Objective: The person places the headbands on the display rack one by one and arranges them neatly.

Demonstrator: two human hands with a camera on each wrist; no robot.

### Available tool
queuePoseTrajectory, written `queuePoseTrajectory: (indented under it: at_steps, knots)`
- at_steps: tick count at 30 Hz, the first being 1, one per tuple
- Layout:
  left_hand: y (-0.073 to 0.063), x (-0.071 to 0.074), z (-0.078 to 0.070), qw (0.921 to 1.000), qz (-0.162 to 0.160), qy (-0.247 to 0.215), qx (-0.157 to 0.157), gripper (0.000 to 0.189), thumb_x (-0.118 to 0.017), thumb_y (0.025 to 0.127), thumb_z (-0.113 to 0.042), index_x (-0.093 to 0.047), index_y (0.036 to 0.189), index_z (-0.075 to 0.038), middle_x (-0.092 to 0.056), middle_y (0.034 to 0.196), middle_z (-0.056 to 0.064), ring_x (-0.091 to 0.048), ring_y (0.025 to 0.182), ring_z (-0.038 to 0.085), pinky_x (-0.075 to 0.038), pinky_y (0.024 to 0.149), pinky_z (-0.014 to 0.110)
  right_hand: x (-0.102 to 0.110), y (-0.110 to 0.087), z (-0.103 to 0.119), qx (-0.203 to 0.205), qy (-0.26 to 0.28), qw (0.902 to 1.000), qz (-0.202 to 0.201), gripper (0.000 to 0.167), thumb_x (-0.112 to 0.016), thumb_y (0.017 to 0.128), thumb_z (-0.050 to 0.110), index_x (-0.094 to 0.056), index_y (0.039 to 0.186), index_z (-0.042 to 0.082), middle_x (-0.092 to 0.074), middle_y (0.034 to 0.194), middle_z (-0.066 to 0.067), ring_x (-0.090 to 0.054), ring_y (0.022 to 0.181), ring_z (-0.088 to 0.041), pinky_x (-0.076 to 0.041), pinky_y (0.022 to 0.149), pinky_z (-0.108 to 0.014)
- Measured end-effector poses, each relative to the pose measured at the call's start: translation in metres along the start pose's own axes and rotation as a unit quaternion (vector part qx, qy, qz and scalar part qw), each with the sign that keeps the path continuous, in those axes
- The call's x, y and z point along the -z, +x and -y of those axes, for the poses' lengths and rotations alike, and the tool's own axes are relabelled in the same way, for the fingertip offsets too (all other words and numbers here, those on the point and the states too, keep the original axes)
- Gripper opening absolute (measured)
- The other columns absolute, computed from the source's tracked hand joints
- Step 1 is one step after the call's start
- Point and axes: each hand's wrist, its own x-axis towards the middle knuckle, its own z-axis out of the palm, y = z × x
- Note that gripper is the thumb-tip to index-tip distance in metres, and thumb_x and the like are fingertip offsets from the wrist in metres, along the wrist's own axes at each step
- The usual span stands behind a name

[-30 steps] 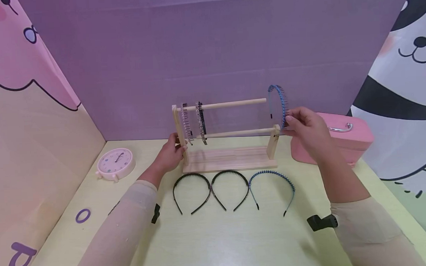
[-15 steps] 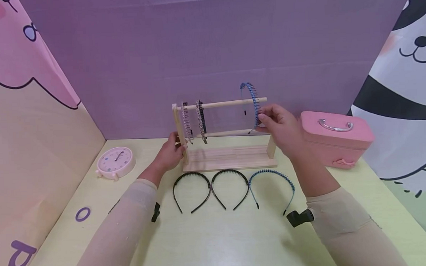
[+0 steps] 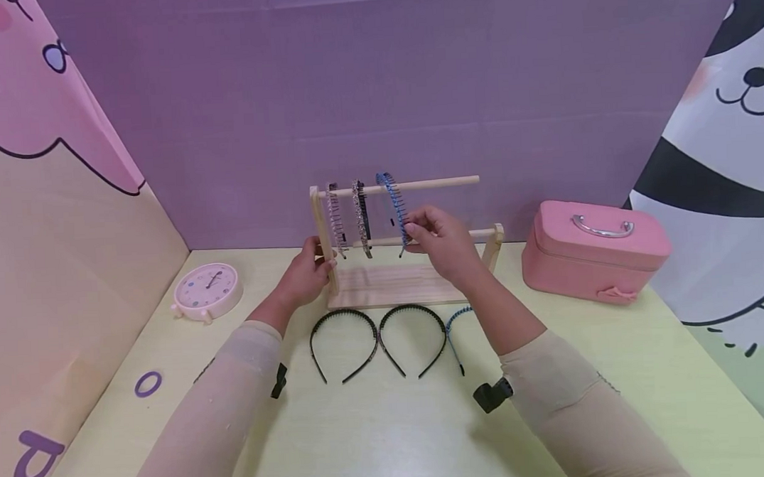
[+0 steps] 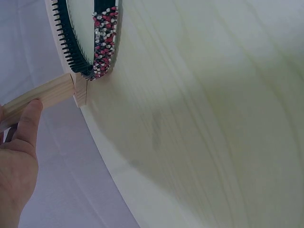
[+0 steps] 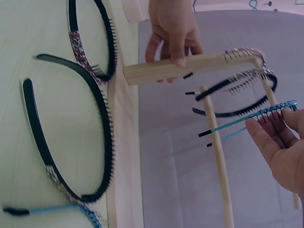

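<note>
My right hand (image 3: 446, 246) pinches a blue toothed headband (image 3: 393, 199), which straddles the top rod of a wooden headband rack (image 3: 397, 287). Its two dark tips point down in front of and behind the lower rod in the right wrist view. With my left hand (image 3: 302, 276) I grip the rack's left upright (image 4: 57, 91). Left of the blue one hang a glittery black headband (image 3: 361, 221) and a pale pink one (image 3: 335, 223). Before the rack lie two black headbands, the left (image 3: 342, 313) and right (image 3: 411, 308), and another blue headband (image 3: 452, 338), partly hidden behind my right arm.
A pink case (image 3: 594, 250) with a silver handle stands right of the rack. To the left are a pink clock (image 3: 206, 289) and a purple ring (image 3: 148, 384) on the pale table (image 3: 378, 445). A purple cloth backdrop (image 3: 388, 89) rises behind.
My right hand has carried the blue headband leftward from beyond the rod's right end to near the glittery black one, lowering it over the rod. My left hand has stayed on the upright.
</note>
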Motion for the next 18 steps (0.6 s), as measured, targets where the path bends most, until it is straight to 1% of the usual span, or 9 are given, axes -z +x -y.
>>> queuePoseTrajectory:
  at_steps: [5,8,10,13,16,18]
  knots:
    - [0.0,-0.001,-0.001,1.0,0.0,-0.005,0.003,0.05,-0.048,0.105,-0.02,-0.023,0.147,-0.015,-0.045,0.145,0.014,-0.052,0.129,0.028,-0.052,0.096,0.044,-0.014,0.003,-0.003,0.0,-0.002,0.9999,0.015,0.019,-0.053,0.101,0.009,-0.058,0.115,-0.003,-0.059,0.106,-0.017,-0.062,0.097,-0.027,-0.059,0.08,-0.03]
    - [0.0,-0.001,-0.002,1.0,0.0,-0.006,0.005,0.05,-0.048,0.105,-0.02,-0.022,0.147,-0.015,-0.044,0.145,0.014,-0.05,0.131,0.028,-0.051,0.097,0.045,-0.017,0.003,-0.005,-0.005,-0.003,0.9997,0.022,0.019,-0.054,0.101,0.011,-0.059,0.116,-0.001,-0.059,0.108,-0.017,-0.064,0.099,-0.028,-0.059,0.081,-0.028]
    - [0.0,-0.001,-0.002,1.0,0.001,-0.007,0.007,0.05,-0.048,0.105,-0.02,-0.023,0.147,-0.015,-0.044,0.146,0.014,-0.05,0.131,0.028,-0.051,0.098,0.045,-0.018,0.001,-0.006,-0.007,-0.013,0.9995,0.028,0.021,-0.055,0.101,0.013,-0.059,0.118,0.001,-0.06,0.112,-0.019,-0.064,0.101,-0.028,-0.058,0.083,-0.029]
    - [0.0,-0.001,-0.001,1.0,-0.002,-0.005,0.007,0.05,-0.048,0.105,-0.021,-0.023,0.147,-0.016,-0.043,0.147,0.013,-0.05,0.13,0.028,-0.052,0.097,0.044,-0.014,-0.001,-0.008,-0.008,-0.05,0.9981,0.035,0.026,-0.056,0.102,0.021,-0.059,0.124,0.007,-0.062,0.118,-0.016,-0.067,0.103,-0.026,-0.057,0.088,-0.034]
    - [0.0,-0.001,0.0,1.0,-0.006,-0.002,0.005,0.05,-0.048,0.104,-0.022,-0.024,0.147,-0.016,-0.044,0.146,0.013,-0.051,0.129,0.029,-0.052,0.096,0.044,-0.008,-0.004,-0.011,-0.011,-0.097,0.9946,0.037,0.035,-0.056,0.101,0.034,-0.058,0.13,0.014,-0.063,0.123,-0.008,-0.069,0.103,-0.023,-0.055,0.093,-0.039]
    - [0.0,0.0,0.001,1.0,-0.006,-0.001,0.004,0.05,-0.048,0.104,-0.021,-0.024,0.147,-0.017,-0.044,0.146,0.013,-0.051,0.129,0.029,-0.052,0.096,0.044,-0.001,-0.007,-0.013,-0.016,-0.118,0.9922,0.037,0.041,-0.055,0.1,0.042,-0.057,0.133,0.017,-0.063,0.124,-0.003,-0.069,0.103,-0.021,-0.054,0.095,-0.04]
